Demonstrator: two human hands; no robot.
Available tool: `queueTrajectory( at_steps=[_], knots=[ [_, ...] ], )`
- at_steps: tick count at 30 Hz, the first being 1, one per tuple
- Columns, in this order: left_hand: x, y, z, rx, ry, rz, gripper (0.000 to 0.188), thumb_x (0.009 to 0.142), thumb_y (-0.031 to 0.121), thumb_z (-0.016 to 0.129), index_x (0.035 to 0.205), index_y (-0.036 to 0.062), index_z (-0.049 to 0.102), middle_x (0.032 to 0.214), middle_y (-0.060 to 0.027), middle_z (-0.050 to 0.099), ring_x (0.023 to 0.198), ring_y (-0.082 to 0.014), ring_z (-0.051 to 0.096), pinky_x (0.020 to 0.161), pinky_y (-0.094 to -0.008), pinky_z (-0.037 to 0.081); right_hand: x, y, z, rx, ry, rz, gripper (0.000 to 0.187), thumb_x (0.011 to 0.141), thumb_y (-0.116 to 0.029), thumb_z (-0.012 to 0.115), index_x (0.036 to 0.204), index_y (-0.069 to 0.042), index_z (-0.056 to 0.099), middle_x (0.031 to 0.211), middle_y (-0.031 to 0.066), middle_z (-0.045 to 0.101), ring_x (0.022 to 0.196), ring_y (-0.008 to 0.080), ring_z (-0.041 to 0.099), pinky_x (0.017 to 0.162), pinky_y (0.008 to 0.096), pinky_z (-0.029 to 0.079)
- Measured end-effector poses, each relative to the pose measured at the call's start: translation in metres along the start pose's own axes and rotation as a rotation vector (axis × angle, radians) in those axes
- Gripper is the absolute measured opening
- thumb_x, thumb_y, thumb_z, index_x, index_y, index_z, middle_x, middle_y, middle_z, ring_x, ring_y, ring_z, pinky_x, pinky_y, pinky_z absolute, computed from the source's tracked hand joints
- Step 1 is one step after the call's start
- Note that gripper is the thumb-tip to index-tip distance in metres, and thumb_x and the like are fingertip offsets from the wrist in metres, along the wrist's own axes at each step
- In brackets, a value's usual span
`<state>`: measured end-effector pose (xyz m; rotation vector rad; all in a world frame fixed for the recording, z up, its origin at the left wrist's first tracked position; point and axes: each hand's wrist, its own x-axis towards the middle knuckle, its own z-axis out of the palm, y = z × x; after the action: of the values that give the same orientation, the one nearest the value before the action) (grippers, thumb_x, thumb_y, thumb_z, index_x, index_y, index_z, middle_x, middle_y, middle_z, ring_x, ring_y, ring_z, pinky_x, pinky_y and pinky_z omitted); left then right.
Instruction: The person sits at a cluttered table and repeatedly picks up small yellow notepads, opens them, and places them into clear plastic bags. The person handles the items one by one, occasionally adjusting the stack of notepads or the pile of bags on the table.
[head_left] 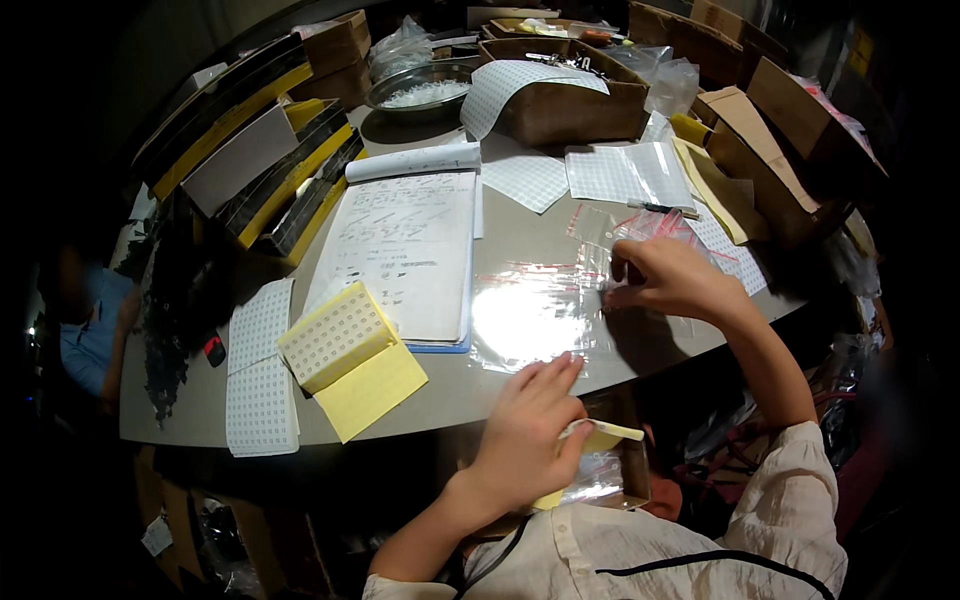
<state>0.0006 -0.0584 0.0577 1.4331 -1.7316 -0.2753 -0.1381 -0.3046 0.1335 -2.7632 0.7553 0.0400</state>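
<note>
Clear zip bags (530, 310) with red seal lines lie in a glaring, overlapping layer on the table before me. My left hand (530, 430) stretches its fingers flat over their near edge. Its thumb lies against a yellow paper sheet (602, 437); whether it grips the sheet I cannot tell. Below that sheet, an open cardboard box (634, 474) with clear plastic inside sits at the table edge. My right hand (675, 280) is closed, thumb and fingertips pinched at the right edge of the bags. More red-lined zip bags (660, 228) spread beyond it.
Left of the bags are a clipboard with written pages (400, 260), a folded yellow label sheet (355, 365) and white label sheets (262, 375). A metal bowl (425, 85), a brown box (570, 110) and further boxes line the back. Another person's blue sleeve (85, 335) shows far left.
</note>
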Motion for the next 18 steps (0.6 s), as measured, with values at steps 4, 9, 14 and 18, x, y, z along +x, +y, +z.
queueTrajectory(
  at_steps=[4, 9, 14, 18],
  knots=[
    [0.004, 0.007, 0.007, -0.086, -0.004, 0.01, 0.013, 0.085, 0.011, 0.071, 0.087, -0.0011, 0.066, 0.13, -0.0277, 0.065, 0.13, -0.0397, 0.058, 0.115, -0.0491, 0.038, 0.005, -0.021, 0.013, 0.523, -0.102, -0.248, 0.032, 0.09, -0.028, 0.076, 0.106, -0.002, 0.065, 0.09, 0.0146, 0.07, 0.084, 0.025, 0.069, 0.077, 0.0372, 0.054],
    [0.004, 0.01, 0.004, -0.099, -0.01, -0.013, 0.013, 0.084, 0.01, 0.072, 0.087, -0.0015, 0.066, 0.131, -0.0284, 0.064, 0.128, -0.0414, 0.058, 0.115, -0.0494, 0.039, 0.013, -0.043, 0.037, 0.271, 0.044, -0.258, 0.028, 0.089, -0.026, 0.074, 0.1, -0.002, 0.063, 0.095, 0.0187, 0.07, 0.089, 0.0364, 0.069, 0.08, 0.0452, 0.054],
    [-0.001, -0.002, 0.004, -0.083, 0.102, -0.005, 0.014, 0.083, 0.011, 0.074, 0.085, -0.0001, 0.066, 0.141, -0.0282, 0.059, 0.133, -0.0437, 0.053, 0.115, -0.0527, 0.035, 0.007, -0.043, 0.047, 0.147, 0.183, -0.208, 0.03, 0.088, -0.023, 0.075, 0.104, -0.002, 0.061, 0.097, 0.0197, 0.067, 0.094, 0.0412, 0.066, 0.083, 0.0483, 0.052],
    [0.004, -0.009, -0.005, -0.014, 0.1, -0.011, 0.013, 0.082, 0.013, 0.075, 0.08, 0.0031, 0.066, 0.146, -0.0265, 0.057, 0.141, -0.0441, 0.045, 0.116, -0.0545, 0.031, -0.001, 0.002, 0.044, 0.066, 0.255, -0.181, 0.061, 0.078, -0.037, 0.088, 0.114, 0.001, 0.056, 0.1, 0.0196, 0.062, 0.094, 0.038, 0.061, 0.081, 0.0446, 0.05]
  ],
)
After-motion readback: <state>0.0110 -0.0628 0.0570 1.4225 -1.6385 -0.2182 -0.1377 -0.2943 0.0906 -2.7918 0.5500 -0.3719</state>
